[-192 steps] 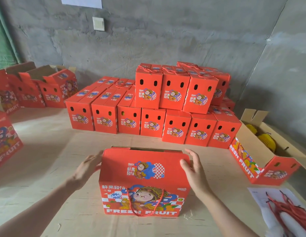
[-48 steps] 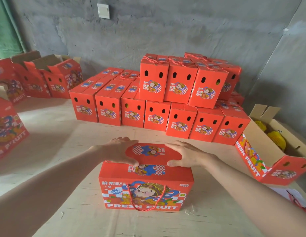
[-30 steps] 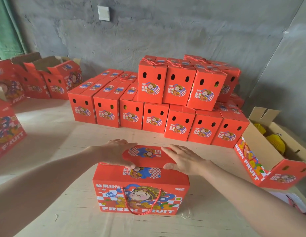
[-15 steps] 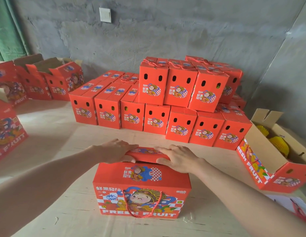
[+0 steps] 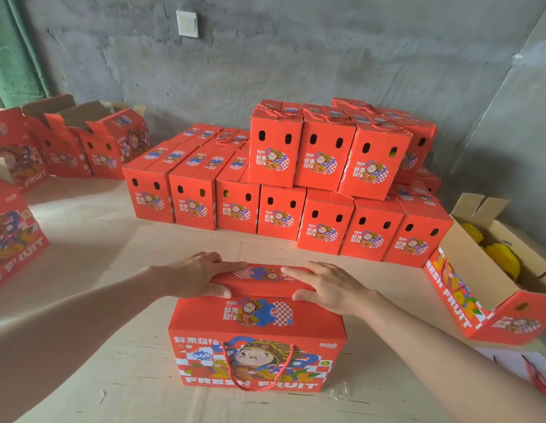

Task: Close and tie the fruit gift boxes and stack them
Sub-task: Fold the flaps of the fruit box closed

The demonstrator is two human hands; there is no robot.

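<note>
Gift box flap (image 5: 259,274) beneath flat fingers (image 5: 296,270).

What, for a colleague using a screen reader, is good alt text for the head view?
A left hand and right hand press down the top flap of a red fruit gift box on a wooden table. Behind, closed red boxes stand stacked in two tiers against a grey wall; an open box of yellow fruit lies at right.
</note>
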